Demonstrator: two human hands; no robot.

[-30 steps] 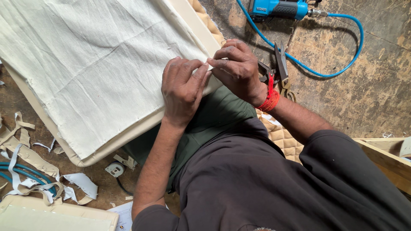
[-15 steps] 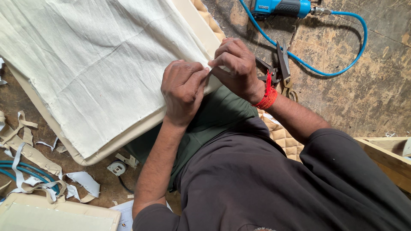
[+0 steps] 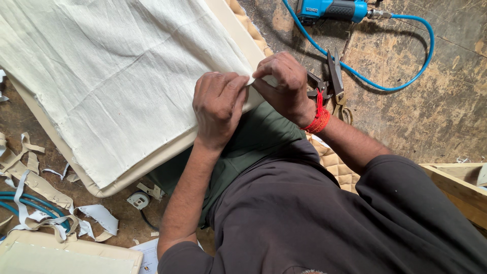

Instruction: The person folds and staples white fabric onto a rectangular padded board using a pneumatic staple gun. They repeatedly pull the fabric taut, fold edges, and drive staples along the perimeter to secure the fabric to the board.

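Nearest the camera is the person's own body: a dark brown shirt (image 3: 324,218) fills the lower right, and green trousers (image 3: 253,147) show on the lap beneath the forearms. Both arms reach up from there to the near corner of a padded cream panel (image 3: 231,25), which rests partly on the lap and partly on the floor.

The left hand (image 3: 218,104) lies knuckles-up on the panel's edge, its fingers curled and pressing the white cloth (image 3: 116,71) that covers the panel. The right hand (image 3: 284,83), with a red thread band (image 3: 318,117) at the wrist, meets it just beside: its fingers are pinched on a small flap of the white cloth (image 3: 250,81) at the corner, and the left fingertips touch that same flap. The cloth is creased and spreads across the whole top of the panel towards the upper left.

On the floor (image 3: 436,111) to the lower left lie cream offcut strips (image 3: 30,182), a blue hose (image 3: 20,202) and another cream padded piece (image 3: 66,256) at the bottom edge. A quilted tan pad (image 3: 337,167) shows under the right forearm, and a wooden frame (image 3: 456,182) sits at the right edge.

Just beyond the right hand, metal shears (image 3: 335,81) lie on the worn floor, partly hidden by the hand. Farthest away, at the top, a blue air tool (image 3: 332,10) rests with its blue air line (image 3: 401,71) looping round to the right.
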